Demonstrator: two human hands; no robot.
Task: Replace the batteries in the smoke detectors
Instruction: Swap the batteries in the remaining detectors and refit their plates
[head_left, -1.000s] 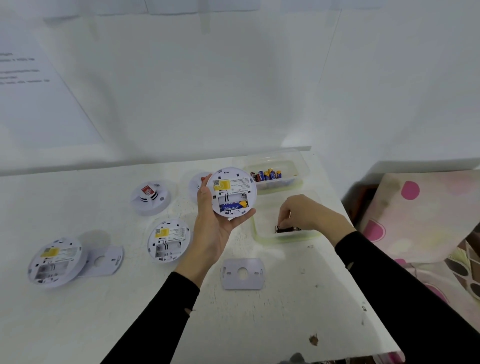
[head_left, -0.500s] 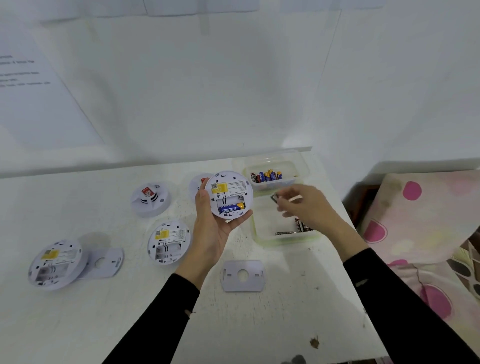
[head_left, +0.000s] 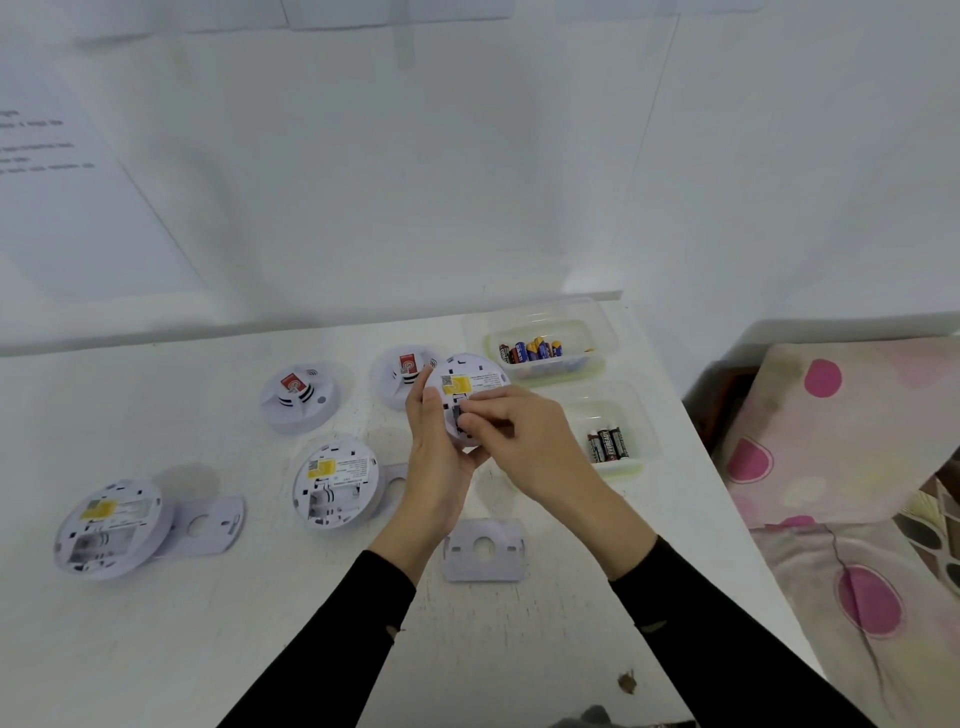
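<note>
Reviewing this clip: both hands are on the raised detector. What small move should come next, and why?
Probably press the dark battery down until it seats. The left hand holds the round white smoke detector with its back facing up. The right hand pinches that battery against the detector's back, and it does not look fully in yet.

EVEREADY runs in white letters along the black batteries in the nearer clear tub. The yellow stickers on the smoke detectors and the printed sheet on the wall are too blurred to read.
</note>
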